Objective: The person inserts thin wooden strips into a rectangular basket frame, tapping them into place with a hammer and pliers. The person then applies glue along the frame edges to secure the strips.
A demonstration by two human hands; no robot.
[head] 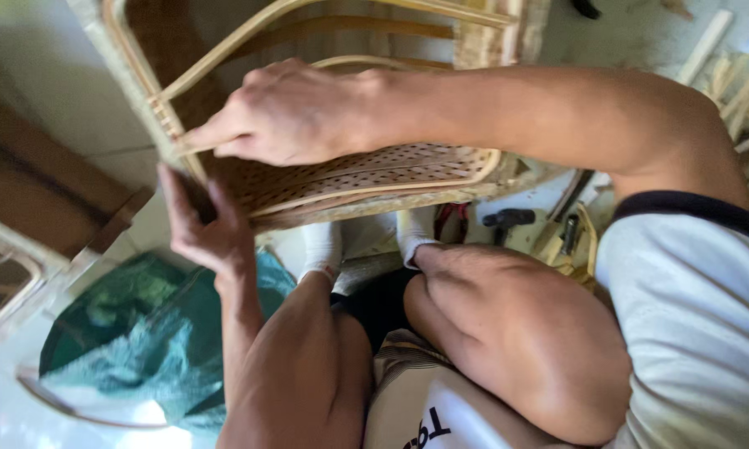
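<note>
Rattan chair [349,179] tipped on its side above the knees, top cut off by the frame edge; right hand [287,116] closed over the rim, fingertips pinching a thin cane strip [193,143] at the woven seat's corner; left hand [204,224] underneath, half open, fingers pressed to the edge, palm side hidden; green cloth [150,333] on the floor below; dark tools [507,219] past the socks, too blurred to identify.
</note>
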